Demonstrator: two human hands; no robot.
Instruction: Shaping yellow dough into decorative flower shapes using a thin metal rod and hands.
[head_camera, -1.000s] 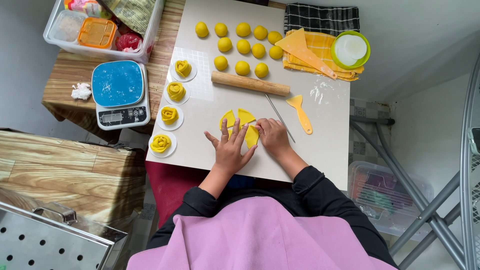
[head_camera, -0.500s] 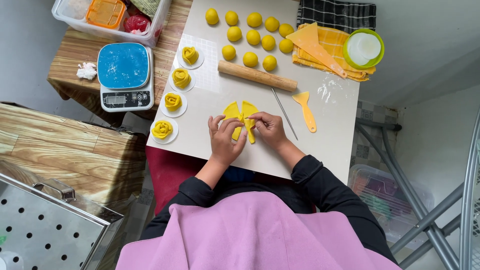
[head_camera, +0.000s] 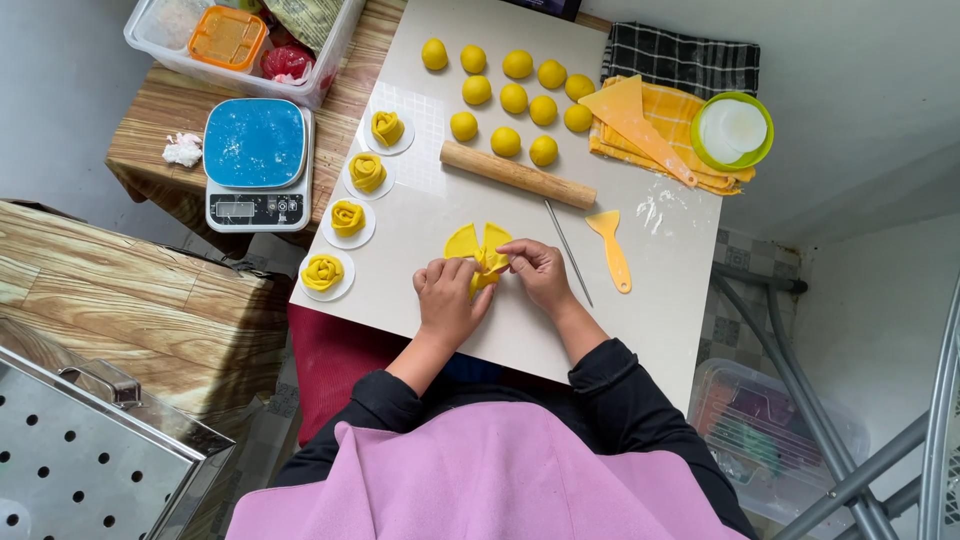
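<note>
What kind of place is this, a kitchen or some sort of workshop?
Probably a home baking corner: yellow dough balls and a rolling pin lie on a white table, with a kitchen scale beside it.

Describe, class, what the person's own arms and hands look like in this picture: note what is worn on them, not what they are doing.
Both hands, the left hand and the right hand, are bare: no gloves, and no rings or watch that can be made out. The forearms are uncovered, with black sleeves pushed up towards the elbows. A lilac apron covers the front of the body below them.
</note>
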